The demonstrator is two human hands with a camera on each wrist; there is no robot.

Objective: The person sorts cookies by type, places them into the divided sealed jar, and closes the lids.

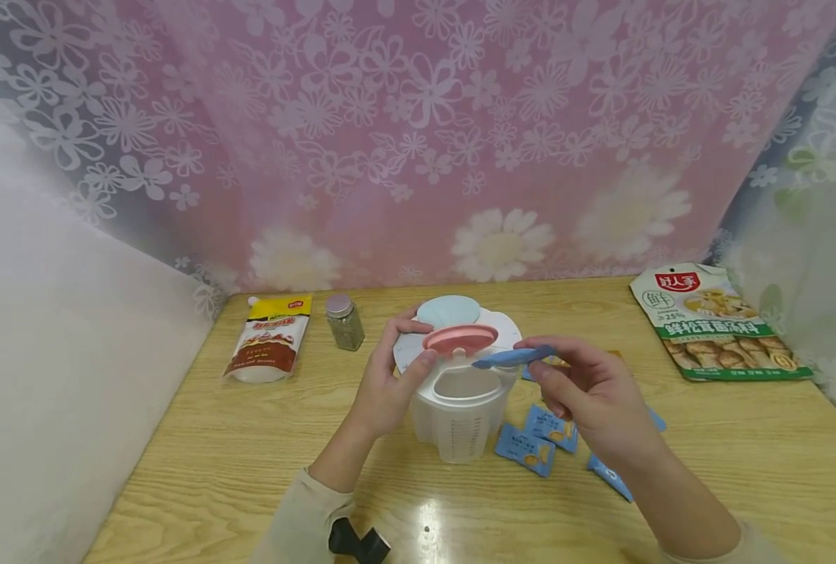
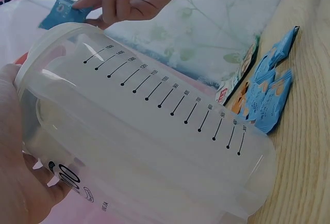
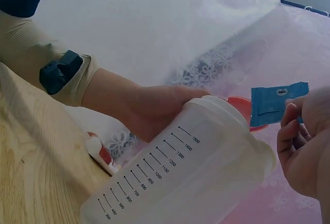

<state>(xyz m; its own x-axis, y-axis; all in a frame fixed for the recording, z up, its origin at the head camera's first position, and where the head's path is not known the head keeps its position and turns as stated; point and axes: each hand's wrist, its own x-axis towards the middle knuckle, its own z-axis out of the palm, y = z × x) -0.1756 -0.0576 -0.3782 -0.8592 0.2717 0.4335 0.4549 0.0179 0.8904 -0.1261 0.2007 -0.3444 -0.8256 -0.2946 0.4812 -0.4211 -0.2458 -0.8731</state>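
Observation:
A translucent plastic storage container point(image 1: 423, 415) with a measuring scale stands on the table. It has a white top, a pale blue lid point(image 1: 449, 311) and a raised pink lid point(image 1: 462, 340), and the front compartment's mouth is uncovered. My left hand point(image 1: 387, 385) grips the container's top from the left, its thumb near the pink lid. Between thumb and fingers, my right hand point(image 1: 601, 403) pinches a small blue snack packet point(image 3: 269, 102) above the front opening. Several similar blue packets point(image 1: 526, 449) lie right of the container, some partly hidden by the right hand.
At the back left are a brown-and-white spouted pouch point(image 1: 268, 341) and a small glass jar point(image 1: 345, 325) of dried bits with a pinkish lid. A large green-and-white mushroom food bag point(image 1: 717, 325) lies at the back right. A floral curtain point(image 1: 418, 157) hangs behind the table point(image 1: 248, 470).

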